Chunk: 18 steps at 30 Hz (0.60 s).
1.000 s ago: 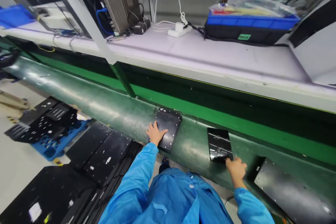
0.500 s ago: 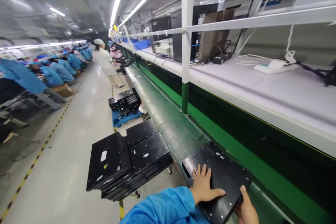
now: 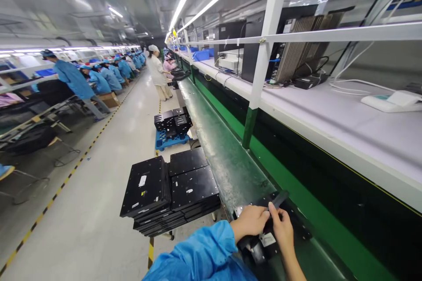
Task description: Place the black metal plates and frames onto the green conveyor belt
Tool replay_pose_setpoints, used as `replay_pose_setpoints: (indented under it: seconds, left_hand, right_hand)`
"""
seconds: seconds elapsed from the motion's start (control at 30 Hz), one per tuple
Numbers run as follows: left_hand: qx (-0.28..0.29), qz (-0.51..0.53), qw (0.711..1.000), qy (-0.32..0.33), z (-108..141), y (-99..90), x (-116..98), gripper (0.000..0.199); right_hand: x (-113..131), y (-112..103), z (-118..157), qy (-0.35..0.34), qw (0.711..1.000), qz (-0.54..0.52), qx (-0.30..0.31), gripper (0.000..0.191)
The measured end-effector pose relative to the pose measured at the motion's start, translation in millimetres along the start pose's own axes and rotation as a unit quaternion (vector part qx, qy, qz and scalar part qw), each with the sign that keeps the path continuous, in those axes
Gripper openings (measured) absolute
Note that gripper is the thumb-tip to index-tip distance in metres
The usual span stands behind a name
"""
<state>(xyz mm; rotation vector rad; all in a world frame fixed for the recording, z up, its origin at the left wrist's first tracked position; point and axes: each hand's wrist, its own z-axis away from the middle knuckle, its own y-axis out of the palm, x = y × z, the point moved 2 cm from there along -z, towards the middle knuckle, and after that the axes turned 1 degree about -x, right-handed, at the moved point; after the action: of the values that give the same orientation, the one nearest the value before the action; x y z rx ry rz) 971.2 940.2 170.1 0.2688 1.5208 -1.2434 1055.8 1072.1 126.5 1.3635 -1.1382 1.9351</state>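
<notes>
left hand (image 3: pixel 252 220) and right hand (image 3: pixel 282 227) have met over a black panel (image 3: pixel 299 224). right fingers pinch a dark strip (image 3: pixel 281 198); left grip unclear.

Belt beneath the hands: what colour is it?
The belt is dark green, best seen in the head view.

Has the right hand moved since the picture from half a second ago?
Yes. Judged against the fixed post, the right hand has moved nearer to it, now close beside the left hand.
</notes>
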Motion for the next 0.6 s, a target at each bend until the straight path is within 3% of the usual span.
replay_pose_setpoints:
  seconds: [0.17, 0.27, 0.4, 0.53, 0.6]
  left_hand:
    - [-0.067, -0.095, 0.989, -0.095, -5.3, -22.1, 13.6, 0.042]
    - [-0.122, -0.101, 0.973, -0.167, -16.8, -41.5, 38.2, 0.045]
    - [-0.125, -0.113, 0.966, -0.194, -30.6, -65.5, 63.5, 0.044]
    - [-0.111, -0.157, 0.968, -0.164, -19.9, -69.1, 76.6, 0.045]
    - [-0.140, -0.170, 0.961, -0.166, -16.2, -76.2, 90.4, 0.046]
  right_hand:
    - [4.0, 45.2, -7.4, -0.021, 0.999, 0.034, -0.022, 0.064]
    - [-6.1, 51.0, -16.9, -0.009, 0.995, -0.095, -0.017, 0.054]
    - [-25.0, 23.2, -31.2, -0.011, 0.974, -0.225, -0.014, 0.041]
    - [-44.8, -30.2, -13.8, -0.024, 0.987, -0.151, -0.058, 0.046]
    - [-60.3, -55.6, 1.9, 0.033, 0.989, -0.133, -0.060, 0.050]
